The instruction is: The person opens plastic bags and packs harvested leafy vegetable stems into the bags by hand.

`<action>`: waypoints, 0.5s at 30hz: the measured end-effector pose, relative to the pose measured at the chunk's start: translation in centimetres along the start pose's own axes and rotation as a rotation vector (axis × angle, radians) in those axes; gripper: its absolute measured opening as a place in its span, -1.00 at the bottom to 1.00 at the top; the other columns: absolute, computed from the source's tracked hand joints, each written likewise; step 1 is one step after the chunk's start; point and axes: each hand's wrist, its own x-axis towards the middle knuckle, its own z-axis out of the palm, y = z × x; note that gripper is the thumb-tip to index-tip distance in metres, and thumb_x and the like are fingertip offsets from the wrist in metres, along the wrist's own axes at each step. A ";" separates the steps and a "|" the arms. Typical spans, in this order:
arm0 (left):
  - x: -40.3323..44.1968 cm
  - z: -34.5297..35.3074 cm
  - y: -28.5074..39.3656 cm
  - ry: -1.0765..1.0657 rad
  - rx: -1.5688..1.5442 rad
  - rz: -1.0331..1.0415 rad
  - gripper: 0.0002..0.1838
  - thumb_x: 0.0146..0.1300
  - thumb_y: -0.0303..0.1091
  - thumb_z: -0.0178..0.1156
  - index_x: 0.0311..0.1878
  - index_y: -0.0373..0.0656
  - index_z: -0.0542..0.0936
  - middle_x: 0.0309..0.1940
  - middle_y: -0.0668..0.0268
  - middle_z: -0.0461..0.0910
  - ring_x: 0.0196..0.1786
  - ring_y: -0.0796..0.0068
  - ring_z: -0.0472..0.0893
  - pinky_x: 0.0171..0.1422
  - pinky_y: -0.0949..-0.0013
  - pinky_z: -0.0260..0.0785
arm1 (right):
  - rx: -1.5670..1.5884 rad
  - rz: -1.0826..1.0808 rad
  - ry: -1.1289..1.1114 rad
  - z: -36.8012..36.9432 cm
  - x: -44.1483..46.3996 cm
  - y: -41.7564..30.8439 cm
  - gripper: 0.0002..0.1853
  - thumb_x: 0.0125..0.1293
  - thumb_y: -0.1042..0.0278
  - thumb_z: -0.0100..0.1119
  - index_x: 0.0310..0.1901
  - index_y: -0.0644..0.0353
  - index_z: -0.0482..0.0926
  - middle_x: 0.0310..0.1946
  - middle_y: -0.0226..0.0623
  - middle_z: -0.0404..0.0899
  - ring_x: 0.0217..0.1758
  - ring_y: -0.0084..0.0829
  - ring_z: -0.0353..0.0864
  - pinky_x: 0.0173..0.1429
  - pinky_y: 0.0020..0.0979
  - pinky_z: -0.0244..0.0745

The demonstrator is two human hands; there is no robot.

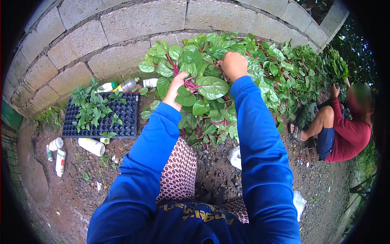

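Leafy plants with red-purple stems, looking like Malabar spinach (256,77), grow thickly along the wall. My left hand (177,90) is closed around several picked-looking red stems (191,84), their broad green leaves fanning out above and to the right. To its right, my right hand (234,66) is closed among the leaves, back of the hand up. A reddish stem runs to its fingers, though the fingertips are partly hidden. One large glossy leaf (213,88) hangs between the two hands.
A concrete block wall (142,22) stands behind the plants. On the left, a black seedling tray (130,118) holds small plants, with bottles (91,146) around it. At right, a person in a red top (349,138) sits holding a leafy bunch (336,67). White plastic (235,157) lies on the soil.
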 end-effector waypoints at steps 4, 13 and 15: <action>-0.5 -1.8 -1.0 0.020 0.052 0.023 -0.83 0.25 -0.36 -0.07 -0.23 -0.17 0.50 -0.45 0.24 0.59 -0.54 0.36 0.61 -0.53 0.28 0.52 | 0.344 0.128 -0.060 -0.5 1.1 2.0 -0.63 0.04 0.00 0.29 -0.40 0.21 0.68 -0.36 -0.06 0.65 -0.28 -0.13 0.64 -0.14 -0.24 0.51; -5.9 4.6 1.4 -0.055 0.245 -0.044 -0.73 0.26 -0.13 0.06 -0.06 -0.04 0.51 -0.29 0.29 0.61 -0.36 0.44 0.62 -0.28 0.31 0.51 | 0.406 -0.060 0.337 -3.5 -7.2 -1.9 -0.85 0.08 0.32 0.29 -0.47 0.21 0.58 -0.57 -0.15 0.57 -0.50 -0.19 0.59 -0.37 -0.25 0.45; -6.3 7.3 2.4 -0.060 0.043 -0.160 -0.71 0.32 -0.13 0.01 -0.05 -0.09 0.53 -0.37 0.30 0.60 -0.36 0.45 0.63 -0.25 0.34 0.53 | 0.276 -0.262 0.342 -2.4 -10.0 -4.6 -0.87 0.01 0.41 0.26 -0.46 0.20 0.49 -0.48 -0.17 0.51 -0.43 -0.12 0.55 -0.32 -0.15 0.44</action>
